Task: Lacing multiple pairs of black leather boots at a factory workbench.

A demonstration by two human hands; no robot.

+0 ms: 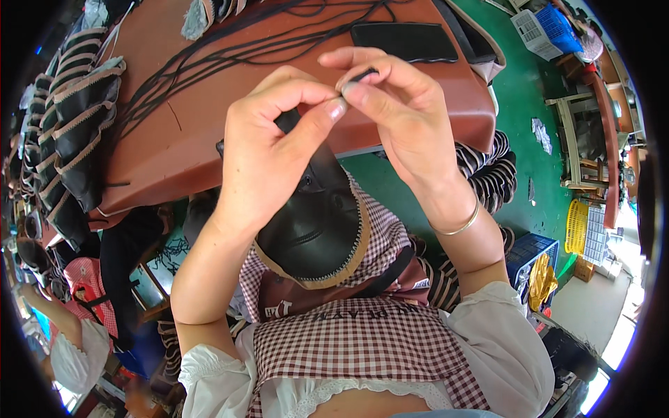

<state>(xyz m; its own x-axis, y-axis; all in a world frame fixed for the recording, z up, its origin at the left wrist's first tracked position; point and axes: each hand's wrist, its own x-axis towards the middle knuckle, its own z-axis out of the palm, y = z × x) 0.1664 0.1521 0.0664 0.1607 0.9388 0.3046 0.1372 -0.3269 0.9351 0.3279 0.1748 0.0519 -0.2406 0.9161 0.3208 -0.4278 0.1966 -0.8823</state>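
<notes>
Both hands are raised over the near edge of the table, their fingertips meeting. My left hand point(268, 136) is closed in a pinch, thumb against forefinger. My right hand point(411, 115) pinches a short black strip point(364, 74), which sticks out above its thumb and looks like a lace end. Its other end runs into the left fingertips, where the fingers hide it. Below them, a black leather shoe upper point(296, 244) with a tan, zigzag-stitched edge lies on my lap. My left hand and wrist partly cover its upper portion.
Long black laces point(230, 52) stretch across the reddish-brown table point(167, 150). A flat black pad point(404, 42) lies at the back. Rows of black shoe uppers point(83, 118) are stacked at the left. Crates point(547, 31) stand on the green floor at right. Another person's arm point(59, 320) is at lower left.
</notes>
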